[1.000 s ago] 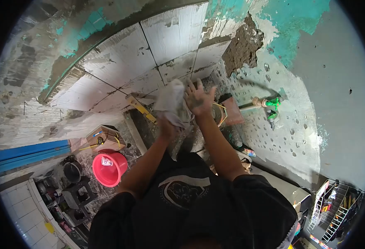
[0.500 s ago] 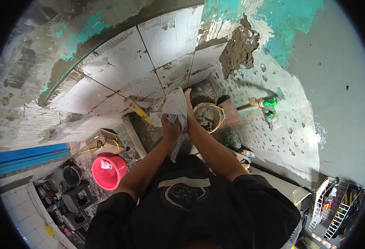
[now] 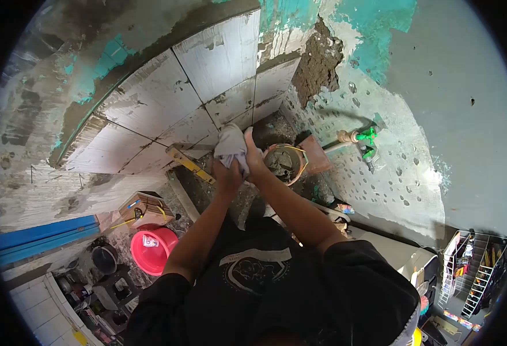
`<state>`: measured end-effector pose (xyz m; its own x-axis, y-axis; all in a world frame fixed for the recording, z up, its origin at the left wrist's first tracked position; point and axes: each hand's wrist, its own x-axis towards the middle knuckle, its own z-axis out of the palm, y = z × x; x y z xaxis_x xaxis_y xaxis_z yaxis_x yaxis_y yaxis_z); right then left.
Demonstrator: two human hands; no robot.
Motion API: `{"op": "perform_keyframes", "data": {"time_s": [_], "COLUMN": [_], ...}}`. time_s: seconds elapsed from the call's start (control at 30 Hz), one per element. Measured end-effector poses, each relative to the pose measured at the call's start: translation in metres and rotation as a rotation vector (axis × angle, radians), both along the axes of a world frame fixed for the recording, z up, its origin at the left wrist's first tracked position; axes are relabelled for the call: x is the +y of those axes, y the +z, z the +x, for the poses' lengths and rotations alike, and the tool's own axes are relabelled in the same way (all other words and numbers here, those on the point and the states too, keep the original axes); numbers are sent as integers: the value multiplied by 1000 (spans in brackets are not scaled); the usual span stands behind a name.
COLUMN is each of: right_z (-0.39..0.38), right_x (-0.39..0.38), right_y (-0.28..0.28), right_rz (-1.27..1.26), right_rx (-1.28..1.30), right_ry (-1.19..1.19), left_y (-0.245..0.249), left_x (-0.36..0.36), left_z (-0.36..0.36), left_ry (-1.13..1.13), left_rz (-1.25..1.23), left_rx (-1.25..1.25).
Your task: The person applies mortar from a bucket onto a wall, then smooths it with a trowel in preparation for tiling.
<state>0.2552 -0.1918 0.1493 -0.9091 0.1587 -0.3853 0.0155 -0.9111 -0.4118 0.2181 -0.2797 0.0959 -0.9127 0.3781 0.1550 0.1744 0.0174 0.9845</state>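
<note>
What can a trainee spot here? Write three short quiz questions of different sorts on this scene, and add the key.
1. What is between the left hand and the right hand?
2. True or false: the pink basin stands upside down.
3. What is the main colour of the tap on the pitted wall? A blue, B red, C green.

Key:
1. A pale cloth.
2. False; its open side faces up, with a small white item inside.
3. C.
</note>
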Motion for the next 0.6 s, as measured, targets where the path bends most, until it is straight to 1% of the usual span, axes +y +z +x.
{"op": "perform_keyframes", "data": {"time_s": [0.03,0.1,0.13,0.17,0.2,0.3,0.37,0.4,0.47,0.5,0.57,0.6], "right_z": [-1,-7,-8,-5,-5,0,3,5,11,15,24,25], "right_x": [7,-4,-12,-16,-18,-24,-32,-34,-33,-32,-35,-35], "right_y": [2,-11,-16,-8,-13,-32,-31,-30,-21,-21,-24,-24], "right_rz": [-48,0,19,30,36,91,163,156,145,195,287,350], "right_rx": [-55,-13,5,-102,-107,-151,-198,-229,-294,-173,68,106], "right_ry": [40,-23,-52,-40,-33,-7,-5,40,135,155,194,160], "left_y": [4,11,6,-4,-13,-31,-14,-7,-16,-21,-12,-8], "left_x": [2,5,3,0,-1,-8,-9,-8,-17,-24,-33,-35], "left_z": [3,4,2,-3,-9,-20,-24,-27,-35,-41,-50,-58], "left_ry": [6,19,69,117,168,170,258,298,308,313,273,253], "left_rz": [46,133,49,-36,-114,-313,-302,-293,-345,-374,-263,-200], "left_rx": [-2,-6,-47,-86,-125,10,86,126,172,195,-4,-100]}}
